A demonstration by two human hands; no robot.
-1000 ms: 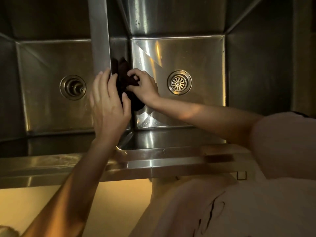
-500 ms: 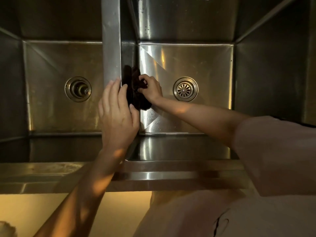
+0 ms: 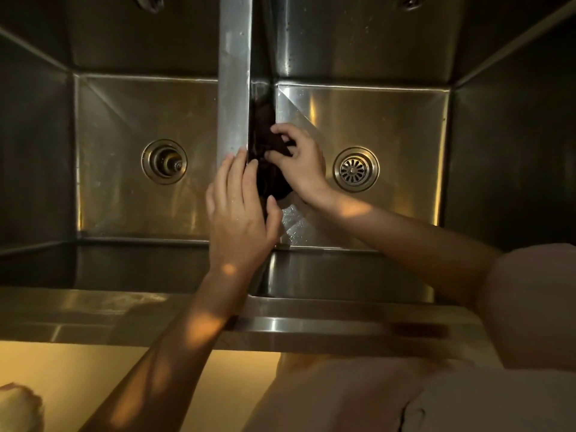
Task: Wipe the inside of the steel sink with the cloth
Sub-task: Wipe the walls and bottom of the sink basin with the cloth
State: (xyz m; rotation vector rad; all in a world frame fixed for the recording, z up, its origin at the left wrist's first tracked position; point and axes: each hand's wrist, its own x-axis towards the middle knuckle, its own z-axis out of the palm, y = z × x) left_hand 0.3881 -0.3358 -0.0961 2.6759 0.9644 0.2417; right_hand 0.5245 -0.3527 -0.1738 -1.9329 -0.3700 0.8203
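A steel double sink (image 3: 405, 126) has two deep basins split by a divider wall (image 3: 234, 88). A dark cloth (image 3: 268, 176) lies against the divider's right face, inside the right basin. My right hand (image 3: 300, 165) grips the cloth with curled fingers and holds it to that wall. My left hand (image 3: 240, 213) rests with straight fingers on the divider's top edge, its thumb next to the cloth's lower end. Part of the cloth is hidden behind both hands.
The right basin's strainer drain (image 3: 356, 169) sits just right of my right hand. The left basin has a drain with a plug (image 3: 164, 161). The sink's front rim (image 3: 311, 325) runs across below my forearms. Tap parts (image 3: 149, 0) show at the top edge.
The view has shifted, showing more of the back wall. My right hand and the cloth have moved slightly up along the divider wall. My left hand stays on the divider.
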